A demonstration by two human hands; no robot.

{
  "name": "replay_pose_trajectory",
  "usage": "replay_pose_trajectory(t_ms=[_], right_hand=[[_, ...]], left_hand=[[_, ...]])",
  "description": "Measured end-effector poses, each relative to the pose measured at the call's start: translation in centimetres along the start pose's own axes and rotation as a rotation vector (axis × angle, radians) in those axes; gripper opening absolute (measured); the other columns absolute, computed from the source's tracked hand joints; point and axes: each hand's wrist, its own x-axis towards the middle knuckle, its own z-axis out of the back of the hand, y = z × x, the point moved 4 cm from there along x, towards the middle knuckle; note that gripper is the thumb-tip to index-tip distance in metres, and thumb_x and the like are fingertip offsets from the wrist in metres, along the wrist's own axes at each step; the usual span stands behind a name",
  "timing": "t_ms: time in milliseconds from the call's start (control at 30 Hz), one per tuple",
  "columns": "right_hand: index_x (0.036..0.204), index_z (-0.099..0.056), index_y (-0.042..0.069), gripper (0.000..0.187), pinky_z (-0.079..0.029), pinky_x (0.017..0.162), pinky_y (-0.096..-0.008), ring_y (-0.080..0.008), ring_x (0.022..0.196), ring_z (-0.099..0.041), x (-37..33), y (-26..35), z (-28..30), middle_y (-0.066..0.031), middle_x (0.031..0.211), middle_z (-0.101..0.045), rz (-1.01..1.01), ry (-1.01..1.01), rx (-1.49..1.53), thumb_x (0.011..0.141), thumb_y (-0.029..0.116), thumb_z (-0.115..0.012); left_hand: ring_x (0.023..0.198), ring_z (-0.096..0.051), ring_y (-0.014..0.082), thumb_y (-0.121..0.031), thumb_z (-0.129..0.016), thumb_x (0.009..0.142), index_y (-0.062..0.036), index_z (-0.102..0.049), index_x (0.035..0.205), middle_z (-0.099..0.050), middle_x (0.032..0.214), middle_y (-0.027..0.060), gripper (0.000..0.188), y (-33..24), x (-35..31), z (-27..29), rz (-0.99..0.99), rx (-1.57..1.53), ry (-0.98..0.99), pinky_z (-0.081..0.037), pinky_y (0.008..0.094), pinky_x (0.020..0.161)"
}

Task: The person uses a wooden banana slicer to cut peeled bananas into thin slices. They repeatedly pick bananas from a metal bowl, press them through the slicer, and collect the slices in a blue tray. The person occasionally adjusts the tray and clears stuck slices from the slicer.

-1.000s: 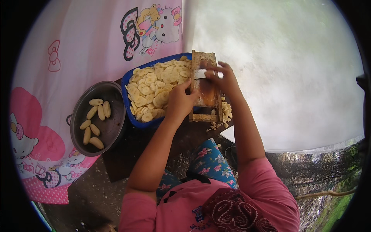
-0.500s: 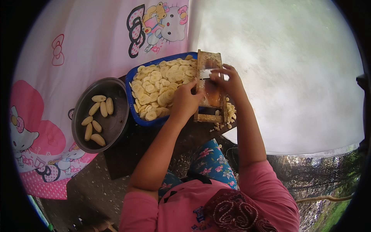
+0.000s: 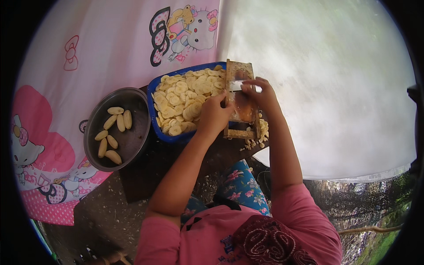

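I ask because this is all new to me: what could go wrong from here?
The right hand has its fingers right by the metal plate across the wooden slicer; if that plate's edge is sharp, they could get cut. The blue basin is heaped with banana slices, so some might spill over its rim. Pale scraps near the table's edge could drop off.

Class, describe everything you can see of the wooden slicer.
The wooden slicer is a long, narrow frame with raised side rails, an orange-brown bed that looks worn and stained, a pale, metal-looking plate across its upper half, and a crossbar at the near end. It lies lengthwise away from the person, over the blue basin's right end. The left hand holds its left edge; the right hand is over the plate, contact unclear.
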Motion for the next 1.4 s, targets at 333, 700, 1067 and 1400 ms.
replay_pose_trajectory(t_ms=[333, 700, 1067, 1400], right_hand=[[0.111, -0.075, 0.015, 0.035, -0.042, 0.106, -0.0467, -0.0407, 0.133, -0.045, 2.0, 0.1, 0.4, -0.0264, 0.143, -0.046, 0.039, 0.028, -0.067, 0.08, 0.032, -0.079], [0.103, -0.077, 0.01, 0.029, -0.042, 0.106, -0.0414, -0.0316, 0.129, -0.051, -1.9, 0.5, 0.4, -0.0228, 0.135, -0.055, 0.12, -0.058, -0.16, 0.078, 0.023, -0.083], [0.103, -0.078, 0.014, 0.026, -0.045, 0.102, -0.0419, -0.0339, 0.127, -0.053, -3.6, 2.0, 0.4, -0.0202, 0.133, -0.055, 0.041, -0.046, -0.197, 0.08, 0.026, -0.08], [0.099, -0.078, 0.014, 0.027, -0.045, 0.101, -0.0434, -0.0356, 0.125, -0.053, 2.6, -0.3, -0.2, -0.022, 0.131, -0.056, 0.033, -0.127, -0.161, 0.079, 0.031, -0.079]], left_hand=[[0.085, -0.068, 0.0374, -0.022, -0.067, 0.082, 0.003, -0.065, 0.119, -0.067, 0.09, 0.0271, 0.044, -0.6, -0.4, 0.5, -0.029, 0.01, -0.058, -0.053, 0.0427, 0.077], [0.089, -0.068, 0.0365, -0.022, -0.067, 0.082, 0.0041, -0.064, 0.12, -0.067, 0.092, 0.0285, 0.046, -0.2, -0.1, 0.3, -0.083, 0.082, -0.091, -0.053, 0.0423, 0.08], [0.082, -0.07, 0.0226, -0.016, -0.069, 0.083, 0.0036, -0.062, 0.126, -0.072, 0.092, 0.0209, 0.048, -0.1, 0.3, 0.3, -0.01, 0.081, -0.068, -0.053, 0.0331, 0.077], [0.089, -0.069, 0.0363, -0.021, -0.068, 0.083, 0.005, -0.063, 0.122, -0.067, 0.092, 0.0284, 0.048, -0.6, 0.2, 0.6, -0.059, 0.037, -0.038, -0.053, 0.0411, 0.08]])
